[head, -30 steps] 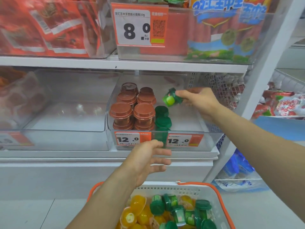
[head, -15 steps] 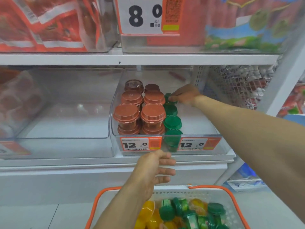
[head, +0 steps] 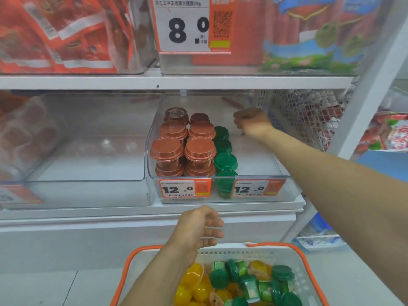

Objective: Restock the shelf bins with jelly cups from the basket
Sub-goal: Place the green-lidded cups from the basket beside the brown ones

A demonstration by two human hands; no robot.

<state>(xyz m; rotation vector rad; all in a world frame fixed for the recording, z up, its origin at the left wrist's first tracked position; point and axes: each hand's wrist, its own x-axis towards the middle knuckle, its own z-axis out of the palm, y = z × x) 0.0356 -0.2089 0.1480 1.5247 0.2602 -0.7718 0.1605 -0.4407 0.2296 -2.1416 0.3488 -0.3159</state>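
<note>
The right hand [head: 250,122] sits deep inside the clear shelf bin [head: 284,188], toward its back, at about two o'clock from the row of green jelly cups [head: 224,151]. Its fingers are curled under and nothing shows between them; whether they still pinch something small cannot be told from this angle. It is apart from the rearmost green cup, which stands upright at the head of a line of four running front to back. To the left of that line, touching or nearly so, stand the brown jelly cups [head: 183,149], stacked two high in two columns.

The left hand [head: 199,231] hovers with fingers loosely spread and holding nothing, over the far rim of the orange-handled basket [head: 260,252], at six o'clock from the bin. Inside the basket lie more green cups [head: 247,281], tipped at all angles, and yellow cups [head: 194,281] at the left.

The step in hand looks like the end of one placement: a green cup set down and the reaching hand about to leave. The bin's right half, at three o'clock from the green row, is bare floor. The next move probably calls for drawing the right arm out without brushing the green line, picking another green cup from the basket, turning it lid-up, and starting a second green column beside the first.
</note>
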